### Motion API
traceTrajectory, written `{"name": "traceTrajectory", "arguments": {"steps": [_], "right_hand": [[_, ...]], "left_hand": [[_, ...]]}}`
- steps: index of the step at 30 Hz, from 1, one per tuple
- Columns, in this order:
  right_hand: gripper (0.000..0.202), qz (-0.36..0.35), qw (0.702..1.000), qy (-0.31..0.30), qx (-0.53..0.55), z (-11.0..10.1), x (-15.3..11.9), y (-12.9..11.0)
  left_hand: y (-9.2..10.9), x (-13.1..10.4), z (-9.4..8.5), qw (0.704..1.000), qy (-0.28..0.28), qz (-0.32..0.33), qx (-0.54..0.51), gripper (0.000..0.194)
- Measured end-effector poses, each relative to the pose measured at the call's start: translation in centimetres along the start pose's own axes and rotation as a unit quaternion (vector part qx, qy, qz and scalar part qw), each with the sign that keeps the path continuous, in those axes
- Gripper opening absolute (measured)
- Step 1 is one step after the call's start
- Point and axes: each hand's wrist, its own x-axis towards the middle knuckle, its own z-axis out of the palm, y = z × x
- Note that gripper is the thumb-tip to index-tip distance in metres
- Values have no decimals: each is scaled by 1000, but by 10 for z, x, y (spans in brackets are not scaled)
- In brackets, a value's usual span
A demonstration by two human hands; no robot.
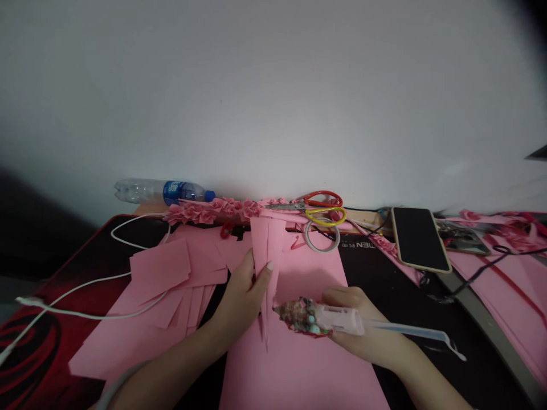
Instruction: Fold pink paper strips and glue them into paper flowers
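My left hand [245, 293] pinches a folded pink paper strip [273, 233], its thumb on the front and the strip standing upright, narrowing to a point at its lower end. My right hand [363, 319] is closed around a pale pink glue gun [342, 320]. Beads and trinkets cover its front, and a translucent glue stick [410, 329] juts out behind. The nozzle is at the strip's right edge, close to my left thumb; whether it touches cannot be made out. A large pink paper sheet [299, 370] lies beneath both hands.
Cut pink papers [160, 265] pile up at left, crossed by a white cable [94, 316]. Behind are a plastic bottle [171, 191], pink paper flowers [213, 210], scissors [325, 208] and a tape roll [322, 234]. A phone [421, 238] and dark cord [478, 273] sit at right.
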Motion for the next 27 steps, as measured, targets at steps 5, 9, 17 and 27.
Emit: {"name": "traceTrajectory", "arguments": {"steps": [5,9,17,27], "right_hand": [[25,3,1000,-21,-10,0,-1,-1],[23,9,999,-37,-3,1,-2,2],[24,20,998,-54,-13,2,-5,4],[25,22,997,-65,-27,2,-5,4]], "left_hand": [[-1,1,0,1000,7,1,1,34],[-3,2,0,1000,6,3,-28,36],[-7,3,0,999,19,18,-35,40],[-5,4,-2,999,28,14,-23,45]]}}
